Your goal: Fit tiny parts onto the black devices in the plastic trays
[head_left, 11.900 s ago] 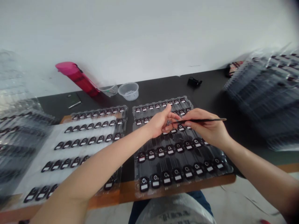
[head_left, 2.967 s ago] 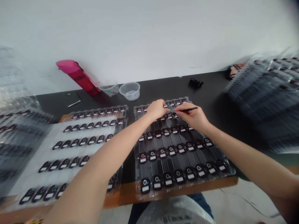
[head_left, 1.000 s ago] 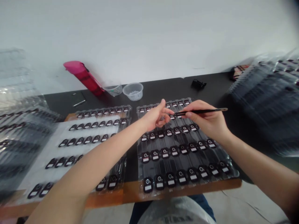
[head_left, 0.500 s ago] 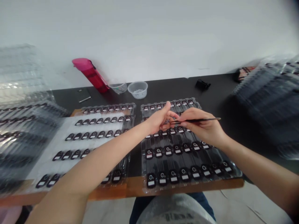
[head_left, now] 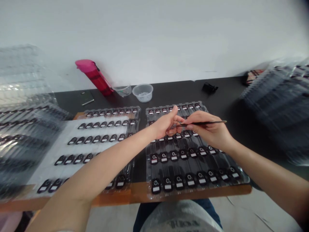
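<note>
My right hand [head_left: 207,127] pinches a pair of dark tweezers [head_left: 214,122], which lie almost level with their tips pointing left. Those tips reach into the palm side of my left hand [head_left: 167,125]. That hand is cupped, fingers curled in and thumb raised; something small and pale seems to lie in it, too small to name. Both hands hover above the right clear plastic tray [head_left: 166,167]. Rows of small black parts [head_left: 179,182], each with a round ring and a white label, fill that tray. My hands hide some parts of the upper rows.
A second tray [head_left: 135,111] of the same black parts stands left, partly under my left forearm. Behind are a clear tub [head_left: 143,93] of small pale pieces, a pink-red tube-shaped case [head_left: 95,75] and a black adapter [head_left: 209,87]. Tray stacks [head_left: 277,106] [head_left: 26,129] rise at both sides.
The tweezers' tips have shifted slightly upward within my left hand. My hands otherwise stay in almost the same place.
</note>
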Demonstrator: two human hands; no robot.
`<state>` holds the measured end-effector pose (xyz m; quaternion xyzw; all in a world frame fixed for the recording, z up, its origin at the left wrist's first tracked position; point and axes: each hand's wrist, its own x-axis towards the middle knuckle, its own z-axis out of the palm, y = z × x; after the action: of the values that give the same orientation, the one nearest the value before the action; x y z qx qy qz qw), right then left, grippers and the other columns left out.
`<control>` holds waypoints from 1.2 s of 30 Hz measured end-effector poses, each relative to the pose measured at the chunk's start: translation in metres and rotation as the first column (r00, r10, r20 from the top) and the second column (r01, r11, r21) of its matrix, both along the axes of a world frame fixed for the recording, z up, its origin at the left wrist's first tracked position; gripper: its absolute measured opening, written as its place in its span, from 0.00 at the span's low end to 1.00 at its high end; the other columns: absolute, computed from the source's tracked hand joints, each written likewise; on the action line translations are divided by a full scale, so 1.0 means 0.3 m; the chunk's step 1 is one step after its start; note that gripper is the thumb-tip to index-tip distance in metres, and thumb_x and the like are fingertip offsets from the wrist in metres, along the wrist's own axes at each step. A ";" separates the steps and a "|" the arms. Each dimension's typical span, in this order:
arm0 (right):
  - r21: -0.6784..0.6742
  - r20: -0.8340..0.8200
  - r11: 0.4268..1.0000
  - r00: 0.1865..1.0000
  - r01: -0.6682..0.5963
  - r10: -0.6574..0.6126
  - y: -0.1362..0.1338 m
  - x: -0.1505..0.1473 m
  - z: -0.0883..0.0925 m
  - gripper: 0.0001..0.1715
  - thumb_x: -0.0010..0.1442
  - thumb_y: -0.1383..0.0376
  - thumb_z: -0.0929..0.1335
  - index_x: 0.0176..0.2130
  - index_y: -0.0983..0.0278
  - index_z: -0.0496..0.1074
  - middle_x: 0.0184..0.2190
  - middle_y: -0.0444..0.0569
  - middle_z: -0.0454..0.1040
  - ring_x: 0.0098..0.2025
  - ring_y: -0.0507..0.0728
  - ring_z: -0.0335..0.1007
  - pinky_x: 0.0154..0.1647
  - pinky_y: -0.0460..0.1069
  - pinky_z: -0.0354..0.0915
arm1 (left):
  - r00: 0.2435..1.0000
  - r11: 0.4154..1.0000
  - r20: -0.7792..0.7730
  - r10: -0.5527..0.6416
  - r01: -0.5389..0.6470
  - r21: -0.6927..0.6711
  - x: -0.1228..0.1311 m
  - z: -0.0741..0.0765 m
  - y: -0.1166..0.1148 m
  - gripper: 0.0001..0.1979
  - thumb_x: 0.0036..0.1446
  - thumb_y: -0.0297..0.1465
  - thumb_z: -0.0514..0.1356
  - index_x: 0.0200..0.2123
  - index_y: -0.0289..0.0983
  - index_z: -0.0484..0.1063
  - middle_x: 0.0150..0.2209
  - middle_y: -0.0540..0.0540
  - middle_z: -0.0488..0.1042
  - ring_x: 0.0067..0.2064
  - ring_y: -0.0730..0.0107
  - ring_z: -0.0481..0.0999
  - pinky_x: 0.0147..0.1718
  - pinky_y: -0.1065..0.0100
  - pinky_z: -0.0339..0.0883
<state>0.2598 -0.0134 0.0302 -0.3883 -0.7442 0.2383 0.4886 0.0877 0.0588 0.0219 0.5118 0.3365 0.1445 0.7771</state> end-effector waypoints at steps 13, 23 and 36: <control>-0.126 -0.118 0.991 0.991 0.050 -0.065 -0.001 -0.007 -0.003 0.04 0.56 0.65 0.70 0.35 0.60 0.76 0.33 0.47 0.74 0.34 0.54 0.72 0.36 0.50 0.71 | 0.999 0.999 -0.027 0.035 -0.035 -0.015 0.000 -0.008 0.001 0.33 0.57 0.57 0.39 0.33 0.34 0.67 0.20 0.48 0.66 0.13 0.81 0.52 0.14 0.74 0.41; -0.316 -0.294 0.938 0.924 0.146 -0.243 0.102 0.014 -0.069 0.06 0.53 0.62 0.72 0.33 0.62 0.76 0.35 0.47 0.76 0.29 0.53 0.74 0.34 0.51 0.76 | 0.868 0.742 -0.280 0.410 -0.140 0.655 -0.024 -0.068 0.096 0.14 0.54 0.41 0.58 0.33 0.35 0.72 0.22 0.51 0.66 0.21 0.77 0.60 0.21 0.72 0.51; -0.252 0.007 0.946 0.978 0.202 -0.207 0.190 -0.002 -0.144 0.08 0.54 0.63 0.68 0.35 0.64 0.75 0.35 0.50 0.76 0.31 0.54 0.72 0.34 0.52 0.72 | 0.665 0.582 -0.584 0.466 0.266 0.768 0.023 -0.094 0.187 0.22 0.46 0.42 0.63 0.44 0.38 0.70 0.37 0.44 0.76 0.39 0.61 0.73 0.32 0.68 0.60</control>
<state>0.2592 0.0435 -0.0130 -0.5197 -0.6589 0.2827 0.4646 0.0947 0.1150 -0.0063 0.7944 0.5478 0.1086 0.2389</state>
